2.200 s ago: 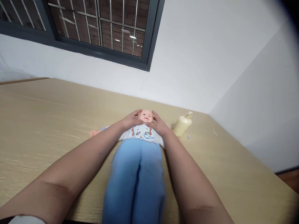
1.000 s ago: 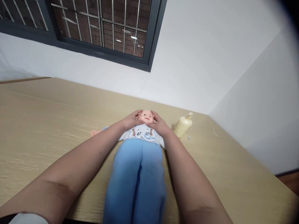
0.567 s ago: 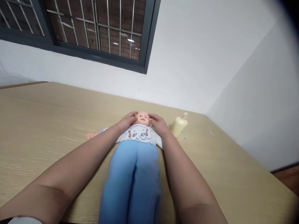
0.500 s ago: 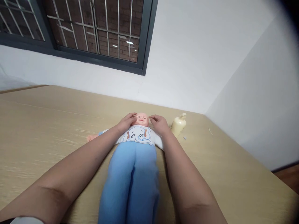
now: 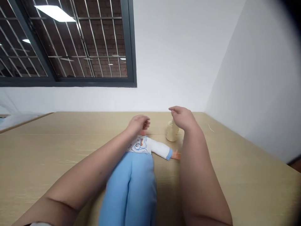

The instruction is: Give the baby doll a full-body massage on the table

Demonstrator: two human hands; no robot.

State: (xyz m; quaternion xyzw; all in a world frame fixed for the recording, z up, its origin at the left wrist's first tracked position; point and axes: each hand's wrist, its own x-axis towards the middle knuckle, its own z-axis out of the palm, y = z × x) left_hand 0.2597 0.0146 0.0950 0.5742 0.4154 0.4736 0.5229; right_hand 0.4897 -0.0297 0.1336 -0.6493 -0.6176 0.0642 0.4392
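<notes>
A doll (image 5: 131,179) in light blue trousers and a white top with an elephant print lies on its back on the table (image 5: 225,179). My left hand (image 5: 138,124) is above its head, fingers apart and loosely cupped, nothing visible in them; the doll's face is mostly hidden. To the right stands a pale yellow pump bottle (image 5: 171,131). Over its top rests my right hand (image 5: 183,117), fingers bent across the pump, which is hidden beneath them. The doll's left arm (image 5: 162,150) stretches out between my forearms.
A white wall (image 5: 169,62) rises behind the table, with a dark-framed, barred window (image 5: 131,47) at the upper left. Near the right side lies a thin pale strip (image 5: 211,128). Clear plastic sheeting (image 5: 16,119) shows at the far left.
My right hand has left the side of the doll's head and moved right onto the pump bottle. My left hand has shifted from beside the head to above it. The view has tilted.
</notes>
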